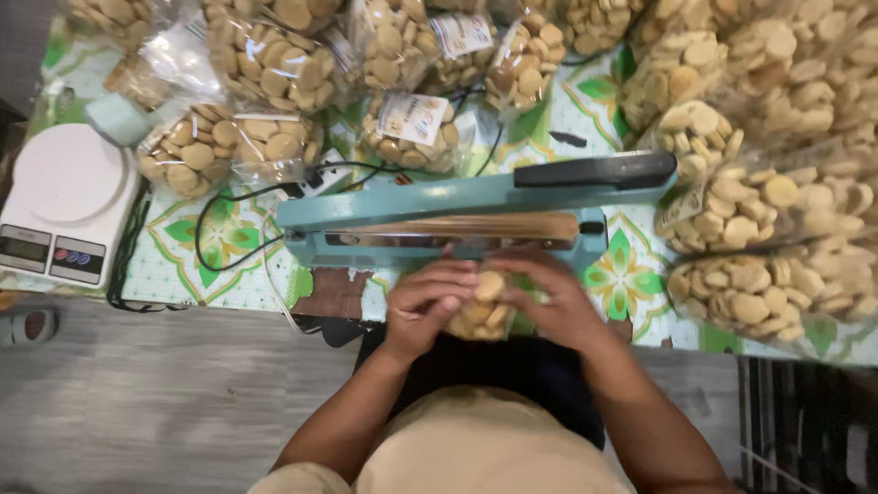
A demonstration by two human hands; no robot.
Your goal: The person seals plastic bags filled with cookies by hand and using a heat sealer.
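My left hand point(422, 306) and my right hand point(553, 302) together grip a small clear bag of round pale cookies point(482, 309) at the near edge of the table. The bag's top lies against the front of a teal heat sealer point(457, 210), whose arm with a black handle point(594, 171) is raised. Both hands' fingers curl around the bag from either side.
A white digital scale point(66, 201) stands at the left. Several sealed cookie bags point(274, 64) fill the far side, and more point(759, 293) pile up at the right. A black cable point(219, 197) runs across the green patterned tablecloth point(210, 265).
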